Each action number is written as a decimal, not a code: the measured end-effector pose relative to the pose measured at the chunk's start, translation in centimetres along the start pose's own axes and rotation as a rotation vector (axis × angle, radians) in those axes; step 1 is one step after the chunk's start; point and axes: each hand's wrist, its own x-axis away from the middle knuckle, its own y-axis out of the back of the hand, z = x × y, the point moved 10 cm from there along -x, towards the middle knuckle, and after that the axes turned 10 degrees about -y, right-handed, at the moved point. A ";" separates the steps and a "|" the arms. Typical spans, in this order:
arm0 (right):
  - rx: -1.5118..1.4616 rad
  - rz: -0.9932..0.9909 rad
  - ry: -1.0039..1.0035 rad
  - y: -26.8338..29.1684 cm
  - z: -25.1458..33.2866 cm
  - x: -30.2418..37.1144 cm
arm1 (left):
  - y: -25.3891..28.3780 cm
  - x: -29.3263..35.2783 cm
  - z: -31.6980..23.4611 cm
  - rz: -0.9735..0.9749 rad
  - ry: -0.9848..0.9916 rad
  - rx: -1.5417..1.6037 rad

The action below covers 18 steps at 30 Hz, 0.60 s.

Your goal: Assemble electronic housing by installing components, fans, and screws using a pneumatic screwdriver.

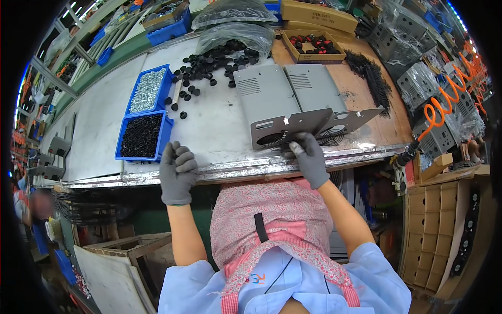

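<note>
Two bent grey sheet-metal panels stand side by side at the bench's front edge, a left panel point(266, 91) and a right panel point(315, 86). Both have slotted vents and an upright front flange. A round black wire guard point(332, 137) lies at the right flange; dark rings also show at the round opening of the left one. My right hand point(309, 159), in a grey glove, has its thumb and fingers closed at the left panel's flange edge. My left hand point(179, 175), also gloved, is raised with curled fingers beside a blue bin of black screws point(140, 137); anything in them is hidden.
Behind the black screws sits a blue bin of silver fasteners point(148, 90). Loose black caps point(222, 60) spill from a plastic bag. Farther right are a carton of red-and-black parts point(312, 47), a heap of black wire guards point(368, 73) and an orange coiled hose point(444, 99).
</note>
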 end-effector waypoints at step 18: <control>0.719 -0.227 0.238 -0.6 1.9 1.7 | 0.7 -0.4 4.3 -0.022 -0.051 -0.144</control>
